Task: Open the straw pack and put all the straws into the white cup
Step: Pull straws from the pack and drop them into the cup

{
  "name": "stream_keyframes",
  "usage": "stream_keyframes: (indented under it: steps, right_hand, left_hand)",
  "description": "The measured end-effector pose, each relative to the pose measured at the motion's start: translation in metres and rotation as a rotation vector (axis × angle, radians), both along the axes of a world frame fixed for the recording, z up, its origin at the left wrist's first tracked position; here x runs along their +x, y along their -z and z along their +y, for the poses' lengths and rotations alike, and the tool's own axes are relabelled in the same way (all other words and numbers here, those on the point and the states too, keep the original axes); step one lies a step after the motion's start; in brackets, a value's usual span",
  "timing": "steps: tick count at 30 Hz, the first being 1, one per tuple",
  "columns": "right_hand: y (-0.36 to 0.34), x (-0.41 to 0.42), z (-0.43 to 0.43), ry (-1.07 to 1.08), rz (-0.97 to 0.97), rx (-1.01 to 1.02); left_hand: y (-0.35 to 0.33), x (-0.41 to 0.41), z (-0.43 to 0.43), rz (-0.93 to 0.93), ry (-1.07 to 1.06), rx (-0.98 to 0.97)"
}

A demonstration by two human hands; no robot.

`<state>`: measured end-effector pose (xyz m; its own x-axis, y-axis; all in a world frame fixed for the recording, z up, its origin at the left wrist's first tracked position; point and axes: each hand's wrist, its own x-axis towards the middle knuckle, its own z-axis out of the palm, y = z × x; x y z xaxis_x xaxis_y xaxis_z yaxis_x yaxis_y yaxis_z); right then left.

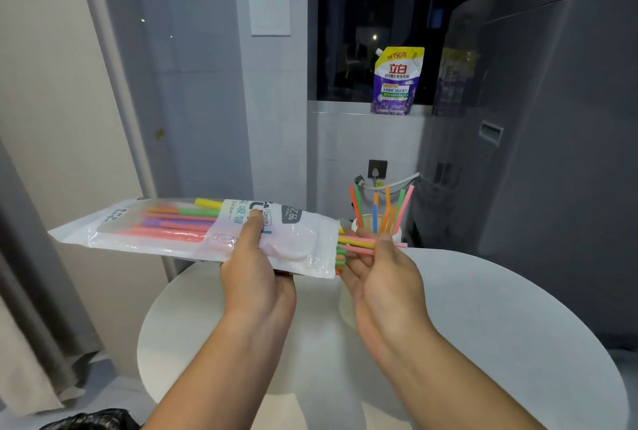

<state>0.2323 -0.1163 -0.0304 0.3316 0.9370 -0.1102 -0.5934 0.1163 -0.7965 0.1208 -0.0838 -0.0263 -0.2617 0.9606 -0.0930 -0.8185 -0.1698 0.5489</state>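
My left hand (257, 267) holds the clear straw pack (179, 232) flat above the table, thumb on top, its open end pointing right. Coloured straws still lie inside it. My right hand (379, 270) pinches a few straws (355, 244) that stick out of the pack's open end, pink and yellow among them. Just behind my right fingers stands the white cup (397, 233) with several straws (386, 208) upright in it; most of the cup is hidden by my hand.
A round white table (500, 326) lies under my hands. A grey washing machine (552, 119) stands at the right. A purple detergent pouch (397, 82) sits on the window sill. A curtain (31, 274) hangs at the left, and a black bag (93, 421) lies at the bottom left.
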Motion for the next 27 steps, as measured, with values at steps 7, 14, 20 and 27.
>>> stream_keyframes:
  steps: [7,14,20,27]
  right_hand:
    - [0.002,-0.007,-0.007,-0.078,0.154,0.103]
    - [0.000,-0.008,0.001,-0.067,0.069,0.035]
    - [-0.014,0.012,0.005,0.018,0.071,0.090]
    - [-0.020,0.016,0.003,0.020,-0.045,0.120]
  left_hand:
    - [-0.002,0.004,-0.005,-0.035,0.069,0.017]
    - [0.005,0.012,-0.005,-0.052,0.146,0.009]
    - [0.006,-0.004,0.005,-0.090,0.138,0.014]
    - [0.005,0.000,0.002,-0.125,0.169,-0.002]
